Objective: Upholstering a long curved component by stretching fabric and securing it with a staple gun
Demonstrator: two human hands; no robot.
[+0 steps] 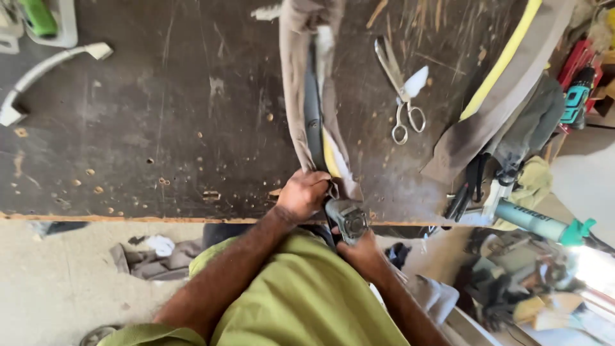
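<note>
A long dark curved piece point(313, 115) is lying on the dark worktable point(160, 128), and grey cloth point(291, 83) is wrapping around it. The cloth is reaching from the far edge down to the near edge, but it is hanging loose and open, with yellow foam point(329, 157) peeking out. So the covering looks only partly done to me.

The left hand point(302, 194) is closing tight around the near end of the cloth and piece. The right hand point(362, 250) is just below it, off the table edge, gripping a grey stapler tool point(346, 219) that is touching the cloth end.

Scissors point(403, 96) are lying near, to the right.
</note>
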